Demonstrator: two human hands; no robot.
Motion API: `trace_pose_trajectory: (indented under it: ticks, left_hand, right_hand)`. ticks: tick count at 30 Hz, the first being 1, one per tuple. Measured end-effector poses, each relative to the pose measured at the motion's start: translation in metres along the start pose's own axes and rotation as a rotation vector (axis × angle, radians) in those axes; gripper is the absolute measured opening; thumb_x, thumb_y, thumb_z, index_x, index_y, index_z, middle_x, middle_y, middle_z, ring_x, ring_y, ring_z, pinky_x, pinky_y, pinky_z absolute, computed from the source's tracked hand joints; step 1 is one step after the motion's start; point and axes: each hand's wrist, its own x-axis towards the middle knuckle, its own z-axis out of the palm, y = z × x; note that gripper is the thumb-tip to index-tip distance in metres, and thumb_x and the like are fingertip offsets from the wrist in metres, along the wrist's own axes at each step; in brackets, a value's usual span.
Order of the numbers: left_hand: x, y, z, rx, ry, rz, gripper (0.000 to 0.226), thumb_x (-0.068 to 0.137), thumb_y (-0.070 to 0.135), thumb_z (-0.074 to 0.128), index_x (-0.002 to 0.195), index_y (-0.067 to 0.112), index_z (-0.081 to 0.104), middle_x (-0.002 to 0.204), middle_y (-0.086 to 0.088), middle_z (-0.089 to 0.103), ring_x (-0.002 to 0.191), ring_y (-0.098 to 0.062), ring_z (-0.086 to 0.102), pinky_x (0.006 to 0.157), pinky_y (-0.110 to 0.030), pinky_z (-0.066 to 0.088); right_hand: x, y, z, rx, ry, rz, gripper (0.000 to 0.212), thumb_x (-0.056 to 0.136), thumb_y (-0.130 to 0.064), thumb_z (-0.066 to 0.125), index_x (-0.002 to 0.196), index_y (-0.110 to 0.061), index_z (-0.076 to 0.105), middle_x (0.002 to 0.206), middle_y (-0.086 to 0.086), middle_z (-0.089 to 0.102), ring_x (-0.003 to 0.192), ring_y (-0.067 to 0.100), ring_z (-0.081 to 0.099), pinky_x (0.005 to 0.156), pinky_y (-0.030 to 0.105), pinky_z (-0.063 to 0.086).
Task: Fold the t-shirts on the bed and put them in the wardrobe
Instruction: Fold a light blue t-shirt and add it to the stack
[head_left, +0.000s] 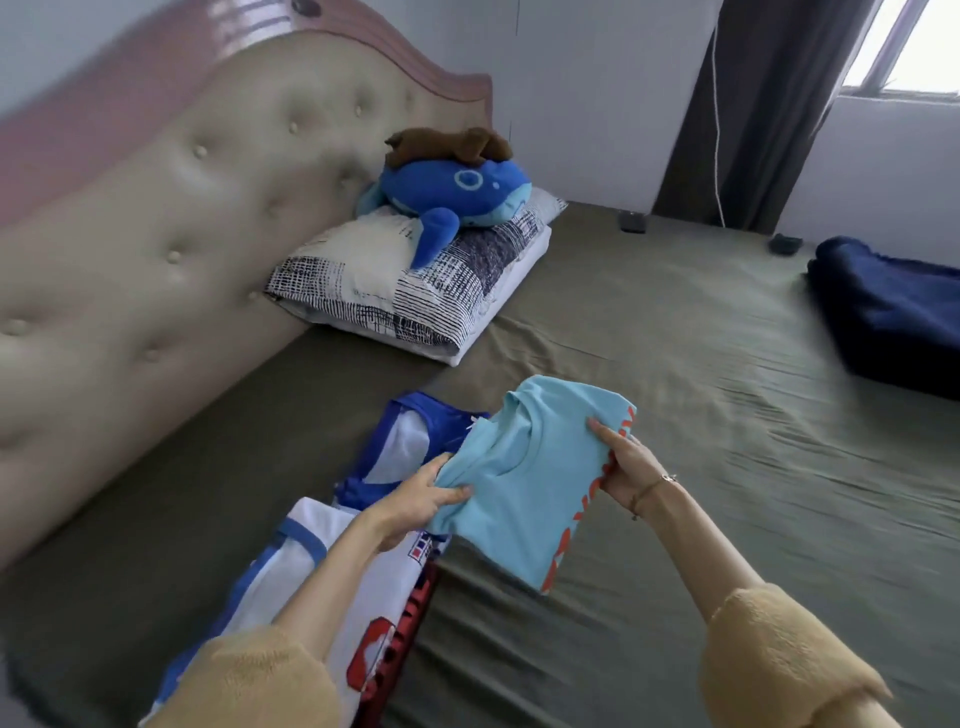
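On the olive-green bed (649, 322), near its left side, both hands hold a folded light-blue t-shirt (524, 483) above the sheet. The left hand (415, 501) pinches the shirt's left edge between thumb and fingers; the right hand (621, 462) grips the right edge, beside the orange lettering, thumb on top.

Risks:
- The fold is held only at two side edges. The lower portion hangs unsupported and could drop open if either grip slackens.
- Setting the shirt down off-centre on the garments to the left could cause it to slide or topple them.
- The wardrobe is not in view; a carry of several folded shirts at once would likely loosen the folds.

Surroundings, largest first:
- A padded headboard (171, 208) bounds the bed on the left.
- A dark blue blanket (893, 312) lies at the far right, well apart from the work area.
- A patterned pillow (395, 280) rests against the headboard, with a blue plush toy (457, 192) on it and a brown plush toy (447, 145) on top of that.
- A white and blue shirt with red lettering (311, 582) lies under the left forearm; a blue and white shirt (405, 447) lies just beyond it, partly covered by the held shirt.

Nothing obstructs the sheet directly below the hands.
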Motion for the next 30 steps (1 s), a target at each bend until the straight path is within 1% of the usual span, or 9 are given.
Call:
trace_pose_trajectory:
  ticks: [5, 8, 14, 17, 19, 22, 24, 27, 30]
  left_hand:
    - [0.025, 0.017, -0.08, 0.009, 0.056, -0.067, 0.025, 0.091, 0.005, 0.057, 0.114, 0.014, 0.052, 0.11, -0.006, 0.064, 0.08, -0.005, 0.067, 0.069, -0.016, 0.053]
    - [0.038, 0.016, -0.126, 0.0, 0.029, -0.168, 0.025, 0.091, 0.008, 0.058, 0.112, 0.019, 0.051, 0.111, -0.001, 0.063, 0.086, -0.006, 0.065, 0.068, -0.017, 0.053]
    - [0.057, -0.019, -0.18, 0.177, -0.147, -0.41, 0.071, 0.07, 0.041, 0.074, 0.132, 0.022, 0.045, 0.127, 0.002, 0.06, 0.114, -0.015, 0.059, 0.1, -0.036, 0.047]
    - [0.071, -0.042, -0.188, 0.267, -0.167, -0.484, 0.076, 0.066, 0.046, 0.075, 0.13, 0.014, 0.05, 0.125, 0.001, 0.061, 0.114, -0.014, 0.059, 0.103, -0.036, 0.045]
    - [0.071, -0.048, -0.184, 0.317, -0.177, -0.489, 0.075, 0.069, 0.046, 0.078, 0.129, 0.01, 0.052, 0.122, 0.001, 0.063, 0.112, -0.014, 0.06, 0.103, -0.035, 0.044]
    - [0.081, -0.057, -0.187, 0.419, -0.176, -0.489, 0.107, 0.04, 0.07, 0.082, 0.126, 0.014, 0.054, 0.12, 0.004, 0.063, 0.11, -0.011, 0.06, 0.1, -0.032, 0.046]
    - [0.085, -0.046, -0.187, 0.527, -0.205, -0.521, 0.112, 0.037, 0.075, 0.078, 0.128, 0.015, 0.052, 0.121, 0.006, 0.061, 0.109, -0.01, 0.059, 0.099, -0.03, 0.047]
    - [0.093, -0.034, -0.183, 0.695, -0.158, -0.574, 0.091, 0.067, 0.074, 0.064, 0.127, 0.008, 0.049, 0.121, 0.003, 0.056, 0.105, -0.012, 0.056, 0.093, -0.026, 0.045]
    - [0.097, -0.027, -0.168, 0.902, 0.045, -0.573, 0.094, 0.079, 0.081, 0.032, 0.138, 0.008, 0.039, 0.133, -0.007, 0.052, 0.118, -0.024, 0.053, 0.1, -0.036, 0.041]
  right_hand:
    - [0.06, 0.007, 0.068, 0.065, -0.05, 0.086, 0.016, 0.094, -0.015, 0.052, 0.106, -0.009, 0.061, 0.085, 0.007, 0.073, 0.072, 0.019, 0.071, 0.059, 0.032, 0.058]
    - [0.095, 0.023, 0.099, 0.063, -0.052, 0.133, 0.02, 0.093, -0.014, 0.052, 0.109, -0.006, 0.061, 0.089, 0.009, 0.073, 0.074, 0.021, 0.07, 0.068, 0.035, 0.059]
    - [0.132, 0.067, 0.116, 0.037, -0.02, 0.268, 0.017, 0.096, -0.011, 0.047, 0.1, -0.002, 0.061, 0.077, 0.01, 0.073, 0.064, 0.02, 0.07, 0.055, 0.031, 0.057]
    - [0.15, 0.086, 0.117, -0.011, 0.049, 0.274, 0.016, 0.096, -0.01, 0.047, 0.094, -0.003, 0.061, 0.071, 0.008, 0.072, 0.059, 0.018, 0.069, 0.05, 0.029, 0.056]
    - [0.153, 0.088, 0.118, -0.055, 0.118, 0.216, 0.017, 0.097, -0.009, 0.047, 0.085, -0.007, 0.058, 0.054, 0.001, 0.066, 0.043, 0.01, 0.061, 0.041, 0.02, 0.049]
    - [0.169, 0.094, 0.113, -0.177, 0.208, 0.092, 0.02, 0.097, -0.008, 0.046, 0.078, -0.011, 0.049, 0.039, -0.01, 0.049, 0.031, -0.002, 0.042, 0.033, 0.012, 0.035]
    - [0.178, 0.097, 0.108, -0.312, 0.236, 0.029, 0.007, 0.096, -0.009, 0.05, 0.093, -0.004, 0.055, 0.058, -0.009, 0.06, 0.043, -0.003, 0.051, 0.042, 0.01, 0.041]
    - [0.181, 0.103, 0.103, -0.469, 0.293, -0.049, 0.032, 0.093, -0.016, 0.057, 0.122, -0.004, 0.051, 0.097, 0.005, 0.059, 0.073, 0.009, 0.056, 0.062, 0.015, 0.046]
    - [0.174, 0.108, 0.102, -0.626, 0.349, -0.112, 0.037, 0.09, -0.015, 0.061, 0.125, -0.009, 0.05, 0.09, -0.001, 0.052, 0.079, 0.011, 0.048, 0.07, 0.018, 0.04]
